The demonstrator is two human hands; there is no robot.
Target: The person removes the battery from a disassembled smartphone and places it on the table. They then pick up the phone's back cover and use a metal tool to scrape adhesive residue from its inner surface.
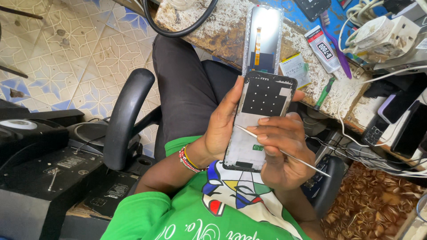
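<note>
Holding a phone frame [260, 120] upright in the view, long axis running near to far, top end toward the counter [222, 31]. Left hand [220, 129] wraps its left edge, grip closed on the frame, thumb along the side. Right hand [280, 151] sits at the frame's lower right, fingers pinched shut on thin metal tweezers [284, 153]; their tip touches the frame's pale inner face, the shaft slanting down to the right. Beyond, a detached screen panel [263, 38] lies on the counter, a glue tube [324, 49] to its right.
</note>
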